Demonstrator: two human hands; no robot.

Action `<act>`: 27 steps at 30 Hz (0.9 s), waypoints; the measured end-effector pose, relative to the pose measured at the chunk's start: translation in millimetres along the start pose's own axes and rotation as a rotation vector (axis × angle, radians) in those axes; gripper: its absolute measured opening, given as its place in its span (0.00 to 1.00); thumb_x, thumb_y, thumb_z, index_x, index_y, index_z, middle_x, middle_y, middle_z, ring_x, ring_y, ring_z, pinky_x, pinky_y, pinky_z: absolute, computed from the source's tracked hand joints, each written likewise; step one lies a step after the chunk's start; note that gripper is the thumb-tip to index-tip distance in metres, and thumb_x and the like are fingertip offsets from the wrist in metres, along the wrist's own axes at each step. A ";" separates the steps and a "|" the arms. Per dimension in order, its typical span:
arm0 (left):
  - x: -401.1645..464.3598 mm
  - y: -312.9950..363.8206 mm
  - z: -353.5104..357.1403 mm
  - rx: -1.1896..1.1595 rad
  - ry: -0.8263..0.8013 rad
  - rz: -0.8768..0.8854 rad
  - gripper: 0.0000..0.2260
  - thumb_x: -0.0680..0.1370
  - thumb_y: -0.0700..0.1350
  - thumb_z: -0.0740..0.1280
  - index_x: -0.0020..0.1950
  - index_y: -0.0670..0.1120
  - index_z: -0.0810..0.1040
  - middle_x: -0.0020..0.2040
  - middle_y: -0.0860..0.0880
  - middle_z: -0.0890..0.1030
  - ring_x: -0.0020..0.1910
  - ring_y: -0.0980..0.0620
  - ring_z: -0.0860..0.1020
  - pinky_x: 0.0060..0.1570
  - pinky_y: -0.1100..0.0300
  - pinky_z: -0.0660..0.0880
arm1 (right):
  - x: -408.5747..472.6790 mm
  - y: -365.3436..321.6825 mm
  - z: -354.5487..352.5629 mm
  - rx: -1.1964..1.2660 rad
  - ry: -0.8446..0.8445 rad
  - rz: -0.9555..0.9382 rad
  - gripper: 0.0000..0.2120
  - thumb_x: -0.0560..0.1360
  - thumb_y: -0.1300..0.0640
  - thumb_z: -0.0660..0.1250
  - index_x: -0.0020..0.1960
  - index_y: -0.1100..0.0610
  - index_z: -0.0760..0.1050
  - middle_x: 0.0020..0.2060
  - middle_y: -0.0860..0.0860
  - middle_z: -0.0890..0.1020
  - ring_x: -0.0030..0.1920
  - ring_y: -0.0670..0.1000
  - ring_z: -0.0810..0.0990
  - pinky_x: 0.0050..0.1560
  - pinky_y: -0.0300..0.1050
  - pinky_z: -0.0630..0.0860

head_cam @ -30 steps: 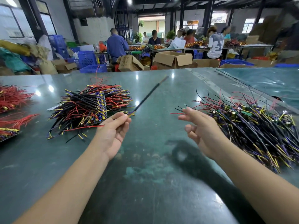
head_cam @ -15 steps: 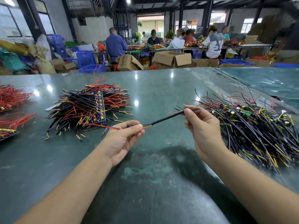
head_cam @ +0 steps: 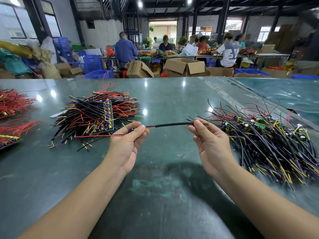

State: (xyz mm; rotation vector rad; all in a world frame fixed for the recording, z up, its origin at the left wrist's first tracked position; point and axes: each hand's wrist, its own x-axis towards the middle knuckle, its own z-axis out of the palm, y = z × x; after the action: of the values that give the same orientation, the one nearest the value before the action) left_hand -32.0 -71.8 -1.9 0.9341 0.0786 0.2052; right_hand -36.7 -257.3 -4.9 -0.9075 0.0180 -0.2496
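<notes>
cable [head_cam: 172, 125] sleeve is matt black plastic with smooth plastic-insulated cores at the ends, table [head_cam: 172, 100] top is glossy, scuffed and duller near the front, boxes [head_cam: 185, 67] matt cardboard, crates [head_cam: 94, 63] moulded plastic.

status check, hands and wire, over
Left hand pinches one end of sleeved wire, right hand the other. Wire level above table. Left pile, right pile lie clear.

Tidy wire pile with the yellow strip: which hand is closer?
Left. The left hand sits just right of the tidy wire pile; the right hand is farther off, beside the loose heap.
</notes>
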 end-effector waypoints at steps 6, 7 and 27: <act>-2.2 3.0 -1.7 -0.104 -0.069 -0.022 0.03 0.74 0.34 0.65 0.44 0.40 0.77 0.32 0.48 0.82 0.32 0.55 0.82 0.33 0.69 0.77 | 0.7 -4.9 0.1 0.107 -0.059 0.062 0.08 0.77 0.62 0.64 0.43 0.58 0.81 0.35 0.49 0.84 0.39 0.45 0.85 0.36 0.32 0.78; -2.6 3.2 -0.4 -0.107 -0.114 -0.016 0.03 0.73 0.36 0.66 0.45 0.40 0.78 0.33 0.48 0.83 0.33 0.55 0.82 0.34 0.69 0.78 | 2.8 -7.3 -0.9 0.123 -0.034 0.062 0.10 0.77 0.61 0.64 0.41 0.57 0.82 0.34 0.49 0.84 0.38 0.44 0.84 0.35 0.32 0.78; -13.6 -3.1 3.3 0.161 -0.253 0.057 0.07 0.73 0.38 0.66 0.49 0.39 0.80 0.37 0.46 0.83 0.34 0.52 0.82 0.35 0.68 0.78 | -9.2 9.7 -1.7 -1.698 -0.297 -0.946 0.11 0.79 0.53 0.60 0.42 0.58 0.74 0.31 0.52 0.75 0.25 0.60 0.70 0.21 0.44 0.61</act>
State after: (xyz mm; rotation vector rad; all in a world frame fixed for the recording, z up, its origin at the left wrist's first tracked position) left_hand -44.3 -79.1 -2.8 1.1164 -0.1679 0.1332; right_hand -43.9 -250.9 -14.4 -2.6154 -0.5679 -1.0515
